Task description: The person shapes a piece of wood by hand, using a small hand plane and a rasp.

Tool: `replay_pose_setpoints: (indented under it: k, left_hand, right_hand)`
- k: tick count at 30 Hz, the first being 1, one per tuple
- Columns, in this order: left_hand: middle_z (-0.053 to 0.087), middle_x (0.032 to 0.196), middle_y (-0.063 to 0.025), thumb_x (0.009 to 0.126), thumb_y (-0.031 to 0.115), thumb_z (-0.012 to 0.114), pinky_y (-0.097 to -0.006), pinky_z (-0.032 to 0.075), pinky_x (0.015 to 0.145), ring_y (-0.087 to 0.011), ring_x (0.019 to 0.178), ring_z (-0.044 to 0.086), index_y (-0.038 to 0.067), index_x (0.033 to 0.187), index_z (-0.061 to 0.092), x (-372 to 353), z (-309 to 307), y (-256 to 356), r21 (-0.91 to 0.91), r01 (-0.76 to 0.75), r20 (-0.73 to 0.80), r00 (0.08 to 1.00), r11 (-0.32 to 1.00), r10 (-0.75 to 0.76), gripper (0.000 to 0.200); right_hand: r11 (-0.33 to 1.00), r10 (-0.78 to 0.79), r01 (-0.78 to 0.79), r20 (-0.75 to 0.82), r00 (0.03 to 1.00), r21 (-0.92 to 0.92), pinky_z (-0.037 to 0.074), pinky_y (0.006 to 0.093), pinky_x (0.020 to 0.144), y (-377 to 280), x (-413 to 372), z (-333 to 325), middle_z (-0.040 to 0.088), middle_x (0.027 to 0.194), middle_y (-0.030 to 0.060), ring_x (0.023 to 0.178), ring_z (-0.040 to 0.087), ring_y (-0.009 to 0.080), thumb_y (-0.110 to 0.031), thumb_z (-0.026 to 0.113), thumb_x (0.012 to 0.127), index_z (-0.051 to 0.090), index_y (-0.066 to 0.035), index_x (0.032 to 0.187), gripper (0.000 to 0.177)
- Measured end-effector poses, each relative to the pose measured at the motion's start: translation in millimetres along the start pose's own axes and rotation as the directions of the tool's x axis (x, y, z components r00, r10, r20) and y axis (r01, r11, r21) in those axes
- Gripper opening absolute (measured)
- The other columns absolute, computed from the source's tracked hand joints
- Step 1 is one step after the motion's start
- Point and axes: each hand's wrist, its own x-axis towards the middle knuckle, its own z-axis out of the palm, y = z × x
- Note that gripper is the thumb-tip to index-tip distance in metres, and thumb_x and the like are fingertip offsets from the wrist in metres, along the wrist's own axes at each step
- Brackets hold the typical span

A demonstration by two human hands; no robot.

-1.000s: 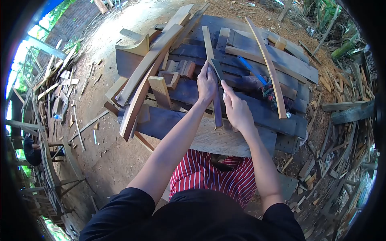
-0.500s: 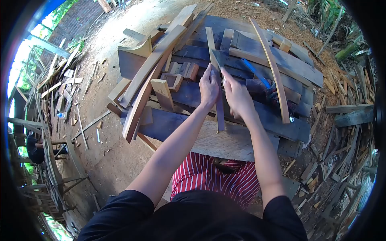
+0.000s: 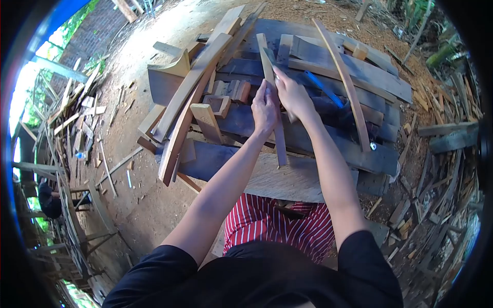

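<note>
A long narrow wooden strip (image 3: 280,146) lies lengthwise in front of me across dark boards. My left hand (image 3: 264,112) is closed on it near its middle, fingers pointing away from me. Close beside, on the right, my right hand (image 3: 294,96) grips a flat, dark-bladed hand tool (image 3: 269,54). Its blade reaches forward along the far part of the strip, overlapping it in this view. The rear end of the tool shows just below my right palm; my fingers hide most of its handle, and I cannot tell the tool's exact kind.
Dark planks (image 3: 354,154) form the work surface. Curved wooden pieces (image 3: 197,87) lie stacked on the left, and another curved strip (image 3: 345,77) on the right, near a blue-handled tool (image 3: 324,90). Scrap wood (image 3: 436,190) covers the ground at right. A person (image 3: 50,200) is far left.
My right hand and its tool have moved slightly forward and left along the strip, nearer my left hand. The left hand keeps its place on the strip. The whole view has shifted slightly.
</note>
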Motion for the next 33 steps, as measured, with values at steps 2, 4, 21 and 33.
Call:
replay_pose_setpoints:
  k: [2, 4, 21, 33]
  left_hand:
    - [0.068, 0.107, -0.0144, 0.102, 0.015, 0.044, -0.0303, 0.05, 0.081, -0.0169, 0.091, 0.064, 0.0, 0.14, 0.048, 17.7, 6.3, -38.1, 0.082, -0.188, -0.07, 0.979, 0.979, 0.194, 0.041]
    - [0.067, 0.113, -0.0171, 0.102, 0.015, 0.044, -0.032, 0.049, 0.086, -0.0205, 0.099, 0.064, 0.0, 0.14, 0.048, 12.0, 2.2, -19.1, 0.036, -0.078, -0.014, 0.997, 0.996, 0.079, 0.041]
    - [0.066, 0.093, -0.0072, 0.103, 0.016, 0.043, -0.025, 0.046, 0.071, -0.01, 0.078, 0.055, -0.007, 0.137, 0.048, 28.4, 5.6, -43.4, -0.016, -0.216, -0.06, 0.975, 0.976, 0.214, 0.042]
    - [0.066, 0.091, -0.0052, 0.103, 0.017, 0.041, -0.0247, 0.045, 0.068, -0.009, 0.075, 0.054, -0.003, 0.132, 0.056, 29.5, -5.8, -43.8, -0.04, -0.241, 0.047, 0.969, 0.97, 0.243, 0.038]
  right_hand:
    - [1.0, -0.007, 0.006, -0.04, 0.999, -0.006, 0.049, 0.0532, 0.084, 2.1, 17.0, 2.1, 0.063, 0.104, 0.0304, 0.096, 0.061, 0.0482, -0.033, 0.04, 0.101, 0.043, -0.023, 0.144, 0.044]
    - [0.999, 0.051, -0.051, 0.032, 0.998, -0.008, 0.049, 0.0529, 0.084, -8.3, 8.5, -7.0, 0.062, 0.105, 0.0306, 0.097, 0.06, 0.0483, -0.035, 0.04, 0.101, 0.043, -0.023, 0.144, 0.045]
    - [0.483, 0.153, -0.401, 0.376, 0.914, 0.778, 0.044, 0.0254, 0.039, 3.0, -272.2, -21.4, 0.046, 0.057, 0.002, 0.044, 0.05, 0.0086, -0.024, 0.037, 0.105, 0.034, -0.023, 0.152, 0.047]
    - [0.504, 0.145, -0.466, 0.461, 0.875, 0.727, 0.047, 0.026, 0.043, 8.7, -281.2, -36.5, 0.048, 0.057, 0.0029, 0.045, 0.05, 0.01, -0.023, 0.034, 0.105, 0.031, -0.02, 0.153, 0.048]
